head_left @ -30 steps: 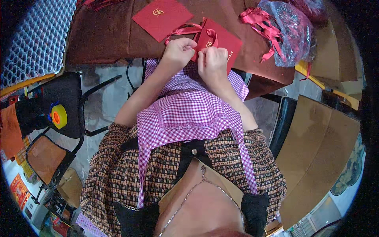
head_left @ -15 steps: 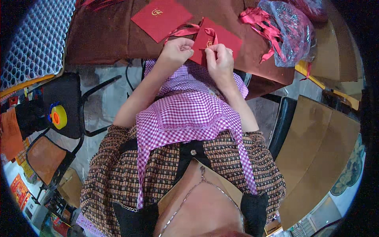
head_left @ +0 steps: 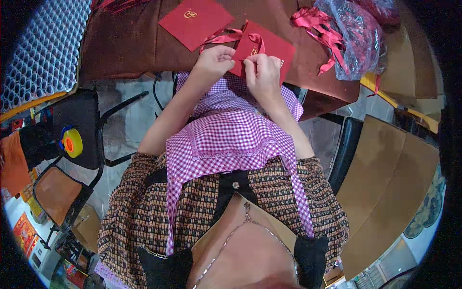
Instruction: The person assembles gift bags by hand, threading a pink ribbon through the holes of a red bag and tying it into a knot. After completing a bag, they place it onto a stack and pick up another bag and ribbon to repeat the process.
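A red card or flat pouch (head_left: pixel 279 47) with a small gold emblem lies at the table's near edge, partly covered by my right hand. A glossy red ribbon (head_left: pixel 226 37) crosses its left corner, and a loop of it bends down toward my right fingers. My left hand (head_left: pixel 215 62) is closed at the card's left side, fingers curled in a pinch; the ribbon's left part passes behind it, and what the fingertips hold is hidden. My right hand (head_left: pixel 264 74) pinches at the ribbon over the card's lower part. Farther left lies a second red card (head_left: pixel 196 21) with a gold emblem.
A dark brown cloth (head_left: pixel 125 43) covers the table. Loose red ribbons (head_left: pixel 320 29) lie beside a clear plastic bag (head_left: pixel 356 43) at the right. A tray of round cells (head_left: pixel 41 53) stands far left. Chairs and a cardboard sheet (head_left: pixel 385 183) flank me.
My right hand has shifted slightly left and toward me, its fingertips now closer to my left hand. My left hand and the cards have hardly moved.
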Demonstrator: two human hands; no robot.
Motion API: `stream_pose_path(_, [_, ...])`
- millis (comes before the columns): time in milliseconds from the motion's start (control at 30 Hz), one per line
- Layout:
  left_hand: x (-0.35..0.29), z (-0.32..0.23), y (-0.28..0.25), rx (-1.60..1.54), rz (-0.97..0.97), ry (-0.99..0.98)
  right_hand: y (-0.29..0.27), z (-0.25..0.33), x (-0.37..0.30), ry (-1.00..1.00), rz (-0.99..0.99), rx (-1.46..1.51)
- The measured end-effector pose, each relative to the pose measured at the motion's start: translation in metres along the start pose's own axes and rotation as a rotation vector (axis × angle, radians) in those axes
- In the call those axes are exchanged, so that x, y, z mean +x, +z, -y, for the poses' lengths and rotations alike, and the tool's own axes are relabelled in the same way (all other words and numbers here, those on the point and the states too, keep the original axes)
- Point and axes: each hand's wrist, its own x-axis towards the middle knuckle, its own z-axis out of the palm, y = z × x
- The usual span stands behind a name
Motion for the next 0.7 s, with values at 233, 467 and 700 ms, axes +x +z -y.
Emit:
stream_pose_path(233, [-0.001, -0.007, -0.002, 0.009, 0.060, -0.019, 0.002, 0.003, 0.002, -0.130, 0.012, -0.098])
stream_pose_path(467, [0.003, 0.000, -0.005, -0.037, 0.045, -0.054, 0.004, 0.005, 0.001, -0.182, -0.024, -0.088])
stream_pose_path(700, [0.005, 0.001, -0.007, -0.181, 0.131, -0.065, -0.006, 0.005, 0.001, 0.014, 0.030, 0.048])
